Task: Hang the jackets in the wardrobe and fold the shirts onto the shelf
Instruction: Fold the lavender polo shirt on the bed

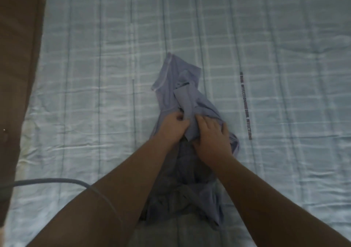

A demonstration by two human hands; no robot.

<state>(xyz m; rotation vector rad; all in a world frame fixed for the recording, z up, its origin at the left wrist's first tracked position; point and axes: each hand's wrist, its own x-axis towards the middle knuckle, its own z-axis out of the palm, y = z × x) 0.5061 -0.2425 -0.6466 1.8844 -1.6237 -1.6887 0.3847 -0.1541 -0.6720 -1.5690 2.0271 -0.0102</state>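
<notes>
Where my forearms come up from the bottom of the frame, a grey cable (57,180) curves in from the lower left edge and runs across my left arm. Between my arms, low in the middle of the frame, lies the near part of a lavender-blue shirt (167,94), crumpled and in shadow on the bed.

Just past that, near the centre, my hands meet on the cloth. My left hand (174,125) has its fingers curled round a bunched fold. My right hand (210,134) lies beside it, fingers bent over the gathered fabric and holding it, with a flat strip of the shirt rising between the two hands.

Beyond my knuckles the rest of the shirt stretches toward the upper middle, partly flat, a pale seam along its left edge.

A light blue checked sheet (284,56) lies under it all, with a dark line of blurred lettering (245,104) right of the shirt. A brown panel (17,56) fills the left edge.
</notes>
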